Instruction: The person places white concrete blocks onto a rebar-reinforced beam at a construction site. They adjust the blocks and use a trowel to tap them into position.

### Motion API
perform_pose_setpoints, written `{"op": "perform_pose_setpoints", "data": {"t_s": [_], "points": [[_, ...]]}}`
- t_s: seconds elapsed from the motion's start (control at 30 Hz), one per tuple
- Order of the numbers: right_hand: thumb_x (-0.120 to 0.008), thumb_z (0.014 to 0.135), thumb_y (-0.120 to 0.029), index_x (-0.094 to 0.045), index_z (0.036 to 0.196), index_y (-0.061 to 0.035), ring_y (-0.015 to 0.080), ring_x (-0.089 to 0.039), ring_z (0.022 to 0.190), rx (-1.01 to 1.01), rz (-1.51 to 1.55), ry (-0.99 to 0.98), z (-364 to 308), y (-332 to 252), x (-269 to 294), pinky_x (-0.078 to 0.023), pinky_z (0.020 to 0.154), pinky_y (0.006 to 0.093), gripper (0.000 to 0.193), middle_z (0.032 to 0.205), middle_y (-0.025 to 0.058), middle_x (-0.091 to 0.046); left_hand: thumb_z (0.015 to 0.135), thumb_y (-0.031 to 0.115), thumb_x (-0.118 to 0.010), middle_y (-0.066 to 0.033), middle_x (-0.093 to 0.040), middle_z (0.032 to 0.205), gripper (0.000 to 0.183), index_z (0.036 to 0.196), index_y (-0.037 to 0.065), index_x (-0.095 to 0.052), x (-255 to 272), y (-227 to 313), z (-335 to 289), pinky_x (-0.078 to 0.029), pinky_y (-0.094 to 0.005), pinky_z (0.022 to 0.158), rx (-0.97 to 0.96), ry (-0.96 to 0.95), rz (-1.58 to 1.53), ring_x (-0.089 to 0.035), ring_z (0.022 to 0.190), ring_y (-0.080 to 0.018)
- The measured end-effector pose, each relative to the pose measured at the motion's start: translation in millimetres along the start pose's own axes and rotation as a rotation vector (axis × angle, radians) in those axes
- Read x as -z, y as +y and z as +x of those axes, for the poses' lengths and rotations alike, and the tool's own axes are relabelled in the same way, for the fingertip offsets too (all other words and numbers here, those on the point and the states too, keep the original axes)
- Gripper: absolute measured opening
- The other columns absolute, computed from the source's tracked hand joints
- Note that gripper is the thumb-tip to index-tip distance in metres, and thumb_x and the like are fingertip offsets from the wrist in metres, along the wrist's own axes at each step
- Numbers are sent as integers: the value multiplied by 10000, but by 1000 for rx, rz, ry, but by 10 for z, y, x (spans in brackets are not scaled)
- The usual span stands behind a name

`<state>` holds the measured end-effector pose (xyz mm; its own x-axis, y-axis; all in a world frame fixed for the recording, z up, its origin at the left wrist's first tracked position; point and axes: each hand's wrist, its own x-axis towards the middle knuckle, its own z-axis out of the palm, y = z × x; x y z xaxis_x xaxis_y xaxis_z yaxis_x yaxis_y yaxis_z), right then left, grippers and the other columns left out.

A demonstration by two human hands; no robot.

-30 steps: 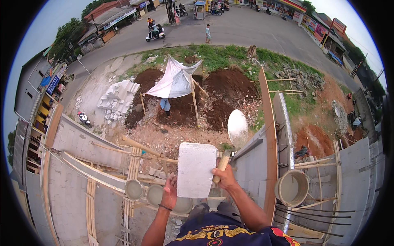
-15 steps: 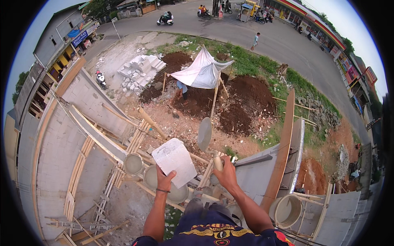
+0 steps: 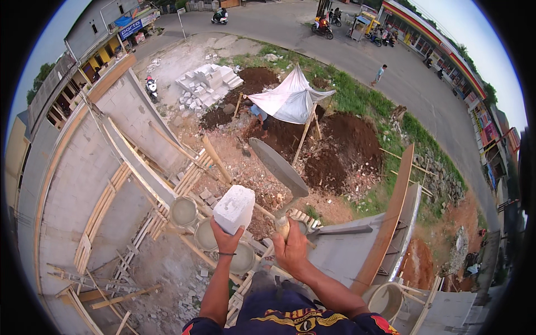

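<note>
My left hand (image 3: 227, 240) is closed around the lower end of a white lightweight concrete block (image 3: 235, 206), held up and tilted in front of me. To its right, my right hand (image 3: 291, 252) grips a trowel by its pale handle. The trowel's broad grey blade (image 3: 277, 166) points up and to the left, beyond the block and apart from it. Grey residue coats the blade. Under the block and my left wrist stand several round buckets, one (image 3: 171, 214) at the left and another (image 3: 252, 265) nearer me, with grey contents.
Bamboo poles (image 3: 106, 215) and grey block walls (image 3: 84, 162) surround me. A wooden board (image 3: 385, 223) edges the wall at right, beside another bucket (image 3: 403, 298). Below lie rubble, dark soil (image 3: 352, 137), a block pile (image 3: 209, 84) and a person under a cloth canopy (image 3: 293, 97).
The block has turned, now showing a narrower face and its underside. My right hand has come left toward it, and the trowel blade has swung round to slant up-left. The whole view has shifted slightly.
</note>
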<state>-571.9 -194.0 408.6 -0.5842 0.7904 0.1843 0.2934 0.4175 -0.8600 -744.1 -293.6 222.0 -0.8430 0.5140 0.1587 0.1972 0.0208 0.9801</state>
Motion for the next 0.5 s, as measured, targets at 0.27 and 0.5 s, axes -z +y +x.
{"op": "perform_pose_setpoints", "data": {"t_s": [0.27,0.5], "points": [[-599,921,-239,-483,1085,83,493,-639,716,-54,12,24,198,147,-136,-494,617,545,379,764,303,-637,583,155,-863,-211,-424,1249,973,1368,-36,-320,-41,-204,-53,-350,-482,1024,-14,61,196,-431,1184,-380],[-628,902,-210,-488,1129,64,456,-668,760,-193,-204,-164,242,497,-280,-520,618,504,382,820,282,-653,596,136,-848,-213,-418,1243,949,1367,-40,-324,-169,-191,-6,-345,-481,1023,-81,41,278,-431,1177,-379]]}}
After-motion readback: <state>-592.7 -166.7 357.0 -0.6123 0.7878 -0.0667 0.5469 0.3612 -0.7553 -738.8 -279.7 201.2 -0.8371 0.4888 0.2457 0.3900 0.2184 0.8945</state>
